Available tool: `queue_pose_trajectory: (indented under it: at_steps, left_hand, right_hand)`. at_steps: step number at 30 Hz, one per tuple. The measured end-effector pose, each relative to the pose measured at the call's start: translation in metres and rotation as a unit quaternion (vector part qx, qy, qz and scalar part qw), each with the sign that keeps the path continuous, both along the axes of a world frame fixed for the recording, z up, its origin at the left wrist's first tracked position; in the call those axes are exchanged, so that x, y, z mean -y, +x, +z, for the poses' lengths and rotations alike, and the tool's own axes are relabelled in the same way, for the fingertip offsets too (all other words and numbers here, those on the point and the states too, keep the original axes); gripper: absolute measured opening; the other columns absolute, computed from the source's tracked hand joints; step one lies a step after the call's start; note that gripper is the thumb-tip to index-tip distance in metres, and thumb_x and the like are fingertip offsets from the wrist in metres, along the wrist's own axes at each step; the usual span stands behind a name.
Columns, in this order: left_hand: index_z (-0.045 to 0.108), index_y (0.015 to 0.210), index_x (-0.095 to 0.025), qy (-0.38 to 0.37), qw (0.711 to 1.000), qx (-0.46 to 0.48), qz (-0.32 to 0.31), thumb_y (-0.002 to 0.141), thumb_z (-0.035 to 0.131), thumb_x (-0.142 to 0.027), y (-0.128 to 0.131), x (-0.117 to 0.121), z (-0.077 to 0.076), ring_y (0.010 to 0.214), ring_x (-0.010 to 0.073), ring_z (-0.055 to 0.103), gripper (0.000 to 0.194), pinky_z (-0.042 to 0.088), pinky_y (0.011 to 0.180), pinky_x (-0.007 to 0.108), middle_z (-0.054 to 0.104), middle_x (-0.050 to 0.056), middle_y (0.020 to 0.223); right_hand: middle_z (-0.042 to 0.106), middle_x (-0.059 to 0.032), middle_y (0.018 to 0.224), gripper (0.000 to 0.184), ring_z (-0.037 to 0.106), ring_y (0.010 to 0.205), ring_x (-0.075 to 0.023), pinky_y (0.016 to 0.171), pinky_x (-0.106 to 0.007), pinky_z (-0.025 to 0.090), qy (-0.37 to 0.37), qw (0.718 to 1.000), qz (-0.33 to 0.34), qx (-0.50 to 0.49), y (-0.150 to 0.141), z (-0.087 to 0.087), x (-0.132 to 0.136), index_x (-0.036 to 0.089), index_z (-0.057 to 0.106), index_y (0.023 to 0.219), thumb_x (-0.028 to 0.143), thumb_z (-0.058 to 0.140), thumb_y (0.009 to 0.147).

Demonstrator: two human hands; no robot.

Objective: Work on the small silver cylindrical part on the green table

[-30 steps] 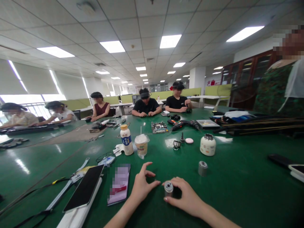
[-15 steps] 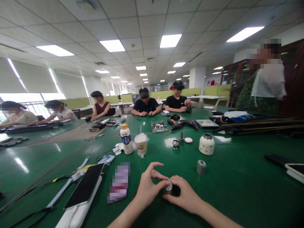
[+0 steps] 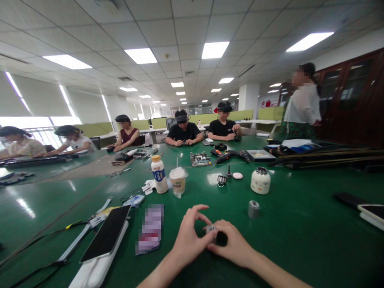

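Office room, long green surface (image 3: 288,244) across the foreground. Left grip (image 3: 189,237): thumb and a finger pinching the top of a small metal cylinder (image 3: 211,228), index raised. Right grip (image 3: 233,241): thumb and fingers pinching its side. White jar (image 3: 260,182) stands beyond, to the right. Second cylinder (image 3: 253,210) upright, nearer than the jar. Pinched cylinder sits between both hands; contact with surface cannot be told.

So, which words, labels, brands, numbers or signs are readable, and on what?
None is surely legible.
White bottle with blue label: white characters, blurred.
Clear plastic straw cup: print too small.
Rightmost seated person's black shirt: chest mark too small.
Small white strap tag: dark mark, blurred.
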State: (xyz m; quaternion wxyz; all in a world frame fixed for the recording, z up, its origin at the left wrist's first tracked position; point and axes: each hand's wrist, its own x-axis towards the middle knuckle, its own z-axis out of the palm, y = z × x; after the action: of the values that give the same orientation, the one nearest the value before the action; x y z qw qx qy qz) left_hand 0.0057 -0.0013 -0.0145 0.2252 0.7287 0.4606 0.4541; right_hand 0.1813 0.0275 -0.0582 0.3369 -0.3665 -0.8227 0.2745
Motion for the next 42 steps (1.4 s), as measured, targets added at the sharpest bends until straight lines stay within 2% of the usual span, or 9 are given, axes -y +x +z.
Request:
queue_pose_trajectory:
  at_steps: [5, 12, 17, 21, 25, 28, 31, 35, 42]
  left_hand:
    - [0.049, 0.12, -0.021, -0.026, 0.999, 0.021, 0.002, 0.072, 0.073, -0.015, 0.0, -0.006, -0.002, 0.077, 0.0207, 0.069, 0.053, 0.047, 0.08, 0.032, 0.075, -0.002, 0.074]
    - [0.042, 0.115, -0.023, -0.034, 0.996, 0.079, -0.004, 0.074, 0.072, -0.016, 0.0, -0.004, 0.005, 0.076, 0.0193, 0.072, 0.051, 0.048, 0.076, 0.029, 0.076, -0.003, 0.074]
    - [0.039, 0.119, -0.022, -0.032, 0.995, 0.093, 0.017, 0.074, 0.074, -0.023, -0.018, -0.019, 0.01, 0.07, 0.019, 0.072, 0.057, 0.049, 0.066, 0.027, 0.076, -0.002, 0.072]
    - [0.043, 0.119, -0.021, -0.028, 0.998, 0.041, 0.043, 0.073, 0.069, -0.017, -0.04, -0.037, -0.006, 0.071, 0.0184, 0.072, 0.053, 0.049, 0.066, 0.027, 0.076, -0.002, 0.074]
    - [0.045, 0.121, -0.021, -0.055, 0.998, 0.016, 0.019, 0.073, 0.063, -0.012, -0.047, -0.042, -0.026, 0.074, 0.018, 0.073, 0.052, 0.05, 0.066, 0.026, 0.076, 0.0, 0.08]
    - [0.048, 0.121, -0.022, -0.044, 0.999, -0.013, 0.015, 0.071, 0.065, -0.011, -0.048, -0.04, -0.032, 0.083, 0.0194, 0.072, 0.053, 0.051, 0.073, 0.029, 0.075, 0.001, 0.087]
    - [0.051, 0.118, -0.023, -0.033, 0.998, -0.04, 0.047, 0.067, 0.075, -0.017, -0.049, -0.039, -0.033, 0.088, 0.023, 0.071, 0.056, 0.05, 0.081, 0.034, 0.075, 0.001, 0.089]
    - [0.054, 0.11, -0.023, -0.049, 0.996, -0.032, 0.071, 0.07, 0.076, -0.022, -0.045, -0.038, -0.027, 0.081, 0.0236, 0.072, 0.046, 0.049, 0.079, 0.035, 0.077, -0.002, 0.076]
    - [0.055, 0.107, -0.021, -0.061, 0.994, 0.091, -0.012, 0.073, 0.076, -0.02, -0.012, -0.016, 0.001, 0.079, 0.0218, 0.073, 0.041, 0.051, 0.075, 0.031, 0.078, 0.001, 0.079]
  right_hand:
    - [0.069, -0.0009, 0.087, 0.02, 0.06, 0.086, -0.0227, 0.081, -0.033, 0.041, 0.003, 1.0, -0.006, 0.01, -0.002, 0.001, 0.002, 0.023, 0.07, 0.091, 0.03, 0.077, 0.074]
    - [0.068, -0.0013, 0.086, 0.02, 0.059, 0.085, -0.0229, 0.079, -0.033, 0.042, 0.008, 1.0, -0.014, 0.022, -0.001, 0.001, 0.001, 0.022, 0.068, 0.088, 0.034, 0.077, 0.075]
    - [0.069, -0.0022, 0.09, 0.023, 0.06, 0.087, -0.0233, 0.085, -0.034, 0.042, 0.0, 1.0, -0.007, 0.03, 0.0, 0.005, 0.002, 0.022, 0.07, 0.094, 0.037, 0.075, 0.077]
    - [0.069, -0.0028, 0.092, 0.026, 0.059, 0.089, -0.0237, 0.083, -0.033, 0.042, -0.007, 1.0, -0.007, 0.029, 0.0, 0.007, 0.003, 0.023, 0.07, 0.098, 0.038, 0.075, 0.077]
    - [0.069, -0.0035, 0.091, 0.024, 0.059, 0.088, -0.0236, 0.083, -0.033, 0.043, -0.01, 0.999, -0.012, 0.033, 0.0, 0.009, 0.003, 0.021, 0.07, 0.092, 0.038, 0.075, 0.076]
    - [0.068, -0.0028, 0.09, 0.023, 0.059, 0.087, -0.0231, 0.081, -0.032, 0.043, -0.009, 0.999, -0.008, 0.032, 0.0, 0.011, 0.004, 0.021, 0.071, 0.092, 0.038, 0.075, 0.077]
    - [0.069, -0.0024, 0.088, 0.024, 0.059, 0.086, -0.0229, 0.08, -0.032, 0.042, -0.009, 0.999, -0.004, 0.031, -0.001, 0.012, 0.005, 0.022, 0.071, 0.093, 0.038, 0.075, 0.077]
    - [0.069, -0.0024, 0.09, 0.024, 0.059, 0.087, -0.0232, 0.082, -0.033, 0.042, -0.008, 1.0, -0.006, 0.03, -0.001, 0.012, 0.005, 0.022, 0.071, 0.094, 0.039, 0.075, 0.077]
    - [0.068, -0.0016, 0.087, 0.021, 0.059, 0.085, -0.0227, 0.079, -0.032, 0.042, 0.002, 1.0, -0.003, 0.026, -0.001, 0.007, 0.003, 0.022, 0.069, 0.088, 0.037, 0.076, 0.076]
